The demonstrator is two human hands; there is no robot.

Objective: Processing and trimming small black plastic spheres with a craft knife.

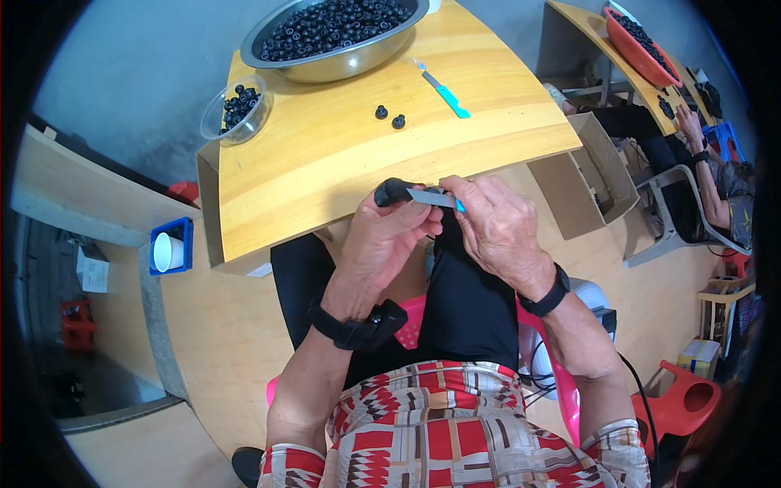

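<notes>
My right hand [496, 224] grips a craft knife by its teal handle, mostly hidden in the fingers. The knife blade [431, 198] points left, across the fingertips of my left hand [386, 236]. A dark, rounded cover [392, 192] sits at the index finger of my left hand; it looks like a finger cot. Between the left fingers and the blade is a small black part, largely hidden. Two small black knobbed parts [381, 112] stand on the wooden table [325, 171], beyond my hands. Another teal-handled knife [446, 91] lies to their right.
A metal basin [350, 58] heaped with black parts stands at the table's far side. Left of it, a clear tub [213, 122] holds several more. A cardboard box [587, 175] is on the floor at right. Another person's hand [690, 126] works at a second table.
</notes>
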